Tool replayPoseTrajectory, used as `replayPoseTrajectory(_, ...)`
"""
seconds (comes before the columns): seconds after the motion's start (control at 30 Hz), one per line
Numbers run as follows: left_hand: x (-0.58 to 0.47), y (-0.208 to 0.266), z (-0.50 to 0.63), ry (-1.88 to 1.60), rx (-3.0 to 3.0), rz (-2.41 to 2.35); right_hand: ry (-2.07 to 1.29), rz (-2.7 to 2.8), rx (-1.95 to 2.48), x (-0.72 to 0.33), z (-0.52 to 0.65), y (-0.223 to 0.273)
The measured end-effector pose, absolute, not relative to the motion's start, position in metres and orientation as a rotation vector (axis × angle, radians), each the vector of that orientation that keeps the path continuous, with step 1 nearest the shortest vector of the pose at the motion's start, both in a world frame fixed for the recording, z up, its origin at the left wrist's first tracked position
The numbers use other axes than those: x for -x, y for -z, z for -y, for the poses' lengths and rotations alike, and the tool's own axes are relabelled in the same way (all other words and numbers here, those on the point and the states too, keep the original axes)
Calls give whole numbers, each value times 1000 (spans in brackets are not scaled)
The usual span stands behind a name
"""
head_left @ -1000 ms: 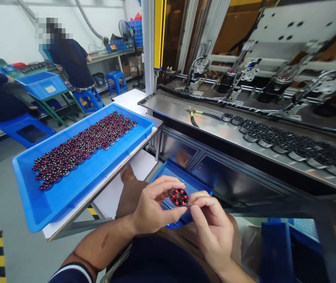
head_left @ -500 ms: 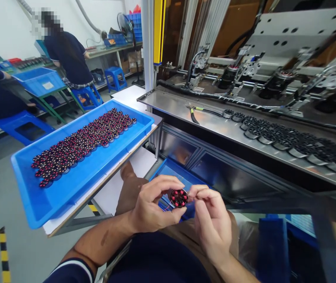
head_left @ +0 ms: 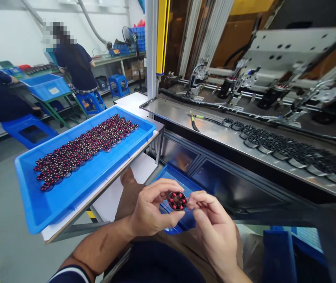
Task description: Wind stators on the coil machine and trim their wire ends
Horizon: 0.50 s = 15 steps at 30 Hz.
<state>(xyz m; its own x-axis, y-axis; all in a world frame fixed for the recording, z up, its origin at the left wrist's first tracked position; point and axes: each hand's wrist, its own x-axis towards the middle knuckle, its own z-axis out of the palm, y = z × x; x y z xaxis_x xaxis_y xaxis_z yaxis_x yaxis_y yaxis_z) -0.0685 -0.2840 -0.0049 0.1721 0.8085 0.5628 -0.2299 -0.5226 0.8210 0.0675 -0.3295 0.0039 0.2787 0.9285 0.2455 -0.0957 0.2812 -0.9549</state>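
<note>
In front of my lap, my left hand (head_left: 153, 206) is closed around a small round motor stator (head_left: 177, 201) with red windings, thumb below and fingers above. The wound face is turned up toward me. Thin reddish wire shows at its left side, by my palm. At the stator's right edge my right hand (head_left: 215, 228) pinches with thumb and fingertips; what lies between them is too small to make out. Beneath the hands is a blue bin (head_left: 168, 175), partly covered by them.
On the left table, a long blue tray (head_left: 103, 167) holds many similar stators (head_left: 82, 145). Cutters with green-black handles (head_left: 196, 124) and rows of black ring-shaped parts (head_left: 274, 141) lie on the metal ledge (head_left: 170, 108) before a machine. Two people sit on blue stools at left.
The stator has turned so its wound face shows more fully. My right hand has shifted slightly, still pinching by its right edge. The whole view has tilted a little.
</note>
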Motion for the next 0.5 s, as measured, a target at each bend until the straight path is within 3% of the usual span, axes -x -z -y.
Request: replayPoseTrajectory(0.5, 71, -8, 282, -1519, -1627, -555, -763, 1243, 1029, -69, 331, -24)
